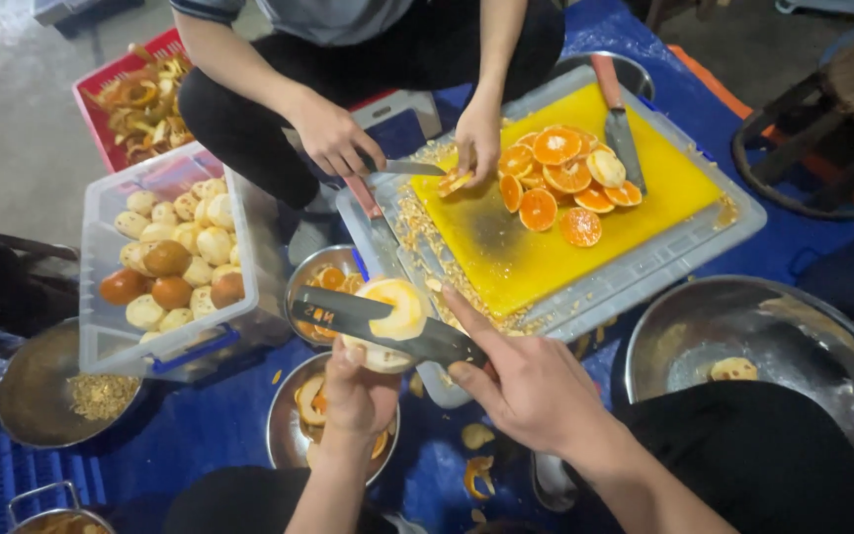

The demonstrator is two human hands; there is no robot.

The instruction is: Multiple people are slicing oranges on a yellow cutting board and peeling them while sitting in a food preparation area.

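The left hand (358, 391) is closed around a peeled orange (387, 331), fingers cupped under it, holding it up just in front of the yellow cutting board (506, 252). The right hand (521, 381) grips the handle of a broad knife (348, 316), index finger stretched along the blade's back; the flat blade lies across the orange's cut top, touching it.

Below the orange sit two steel bowls: one (294, 425) under the left wrist holding peel scraps, another (313, 277) just beyond it holding orange pieces. The board rests inside a clear plastic tray (644, 267), with pulp crumbs along its near edge. A heap of orange slices (565, 183) lies on the board's far side, and a second knife (617, 119) with a reddish handle lies beside them.

Across the board, another person's hands work: one (333, 133) holds a small knife (402, 166), the other (478, 143) pins a piece of fruit to the board's far corner.

Left of the board stands a clear plastic box (101, 326) with blue clips, filled with peeled pale oranges and a few unpeeled ones. Beyond it a red crate (91, 99) holds peels. Right of the board sits a large steel basin (822, 336) with one slice inside. A blue mat (210, 415) lies under everything.
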